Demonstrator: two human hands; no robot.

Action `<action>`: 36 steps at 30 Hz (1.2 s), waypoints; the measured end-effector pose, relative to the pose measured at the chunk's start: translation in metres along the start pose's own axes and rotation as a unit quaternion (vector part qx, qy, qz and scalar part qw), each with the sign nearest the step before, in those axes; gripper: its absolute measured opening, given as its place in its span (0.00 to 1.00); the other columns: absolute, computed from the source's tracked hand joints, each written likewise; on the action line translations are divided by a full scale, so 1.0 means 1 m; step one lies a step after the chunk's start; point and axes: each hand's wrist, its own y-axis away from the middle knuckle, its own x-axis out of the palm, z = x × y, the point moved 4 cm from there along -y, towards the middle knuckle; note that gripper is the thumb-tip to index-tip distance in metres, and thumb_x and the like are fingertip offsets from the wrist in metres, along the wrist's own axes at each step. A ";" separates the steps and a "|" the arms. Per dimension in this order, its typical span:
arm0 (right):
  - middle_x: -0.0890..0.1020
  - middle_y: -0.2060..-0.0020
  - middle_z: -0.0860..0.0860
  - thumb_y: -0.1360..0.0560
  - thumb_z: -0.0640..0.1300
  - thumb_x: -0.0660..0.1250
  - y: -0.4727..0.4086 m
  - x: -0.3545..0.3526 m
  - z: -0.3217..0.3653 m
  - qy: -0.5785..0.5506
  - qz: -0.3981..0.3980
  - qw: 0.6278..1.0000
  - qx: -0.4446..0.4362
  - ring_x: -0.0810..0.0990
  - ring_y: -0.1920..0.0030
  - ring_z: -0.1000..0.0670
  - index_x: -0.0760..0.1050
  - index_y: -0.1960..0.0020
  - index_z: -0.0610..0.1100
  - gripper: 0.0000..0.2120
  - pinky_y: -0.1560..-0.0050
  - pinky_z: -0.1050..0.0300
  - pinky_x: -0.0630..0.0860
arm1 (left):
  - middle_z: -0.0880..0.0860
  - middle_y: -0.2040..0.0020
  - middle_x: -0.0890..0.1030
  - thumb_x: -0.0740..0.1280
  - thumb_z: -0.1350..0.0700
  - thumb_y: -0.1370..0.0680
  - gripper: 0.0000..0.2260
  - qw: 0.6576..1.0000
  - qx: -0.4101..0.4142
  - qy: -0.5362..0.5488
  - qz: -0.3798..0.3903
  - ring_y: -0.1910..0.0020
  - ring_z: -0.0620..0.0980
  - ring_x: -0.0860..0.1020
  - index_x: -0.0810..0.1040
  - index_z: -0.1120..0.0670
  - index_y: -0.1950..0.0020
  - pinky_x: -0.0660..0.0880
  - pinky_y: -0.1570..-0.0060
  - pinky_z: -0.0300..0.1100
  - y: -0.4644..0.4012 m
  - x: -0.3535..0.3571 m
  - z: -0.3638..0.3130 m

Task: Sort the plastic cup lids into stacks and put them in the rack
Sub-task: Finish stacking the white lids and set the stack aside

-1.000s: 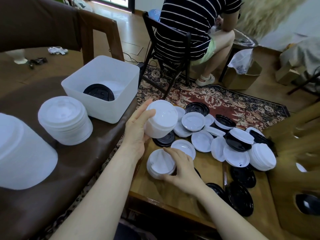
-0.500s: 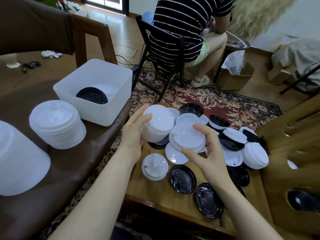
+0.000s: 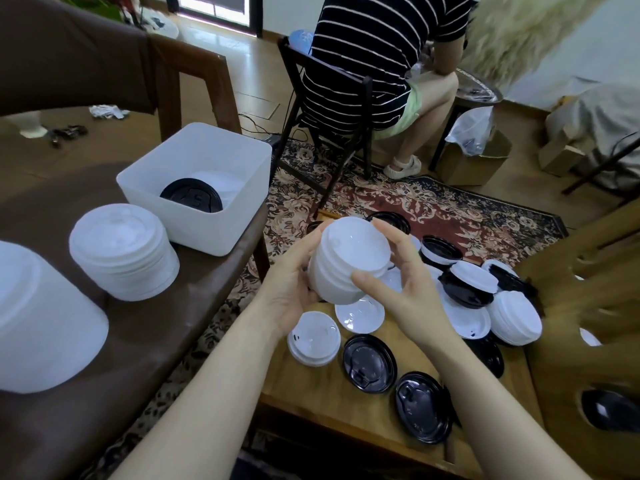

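Lids have just come together: half a second ago the right hand (image 3: 412, 299) carried a few white lids apart from the stack (image 3: 348, 261) in the left hand (image 3: 291, 292), and now they sit capped on that stack, so one more pick is merged and the white pile grows. Both hands now hold the stack in the air above the near edge of the bench (image 3: 329, 407), left fingers curled round its left side, right thumb and fingers spread round the top rim (the palm side cannot be seen). The stack's long axis is tilted, its flat top facing up and to the right, toward the camera. Loose white and black lids (image 3: 370, 363) lie on the bench below. The white bin (image 3: 221, 233) on the brown seat holds a black lid; a finished white stack (image 3: 121, 251) stands just beside it
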 end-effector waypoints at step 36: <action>0.55 0.22 0.56 0.25 0.55 0.68 0.039 0.074 -0.112 0.396 0.232 0.888 -0.018 0.41 0.21 0.53 0.51 0.20 0.49 0.40 0.24 0.48 0.33 | 0.45 0.39 0.82 0.69 0.54 0.22 0.11 0.983 0.126 0.014 -0.129 0.38 0.48 0.78 0.80 0.42 0.42 0.75 0.45 0.45 -0.006 -0.028 -0.025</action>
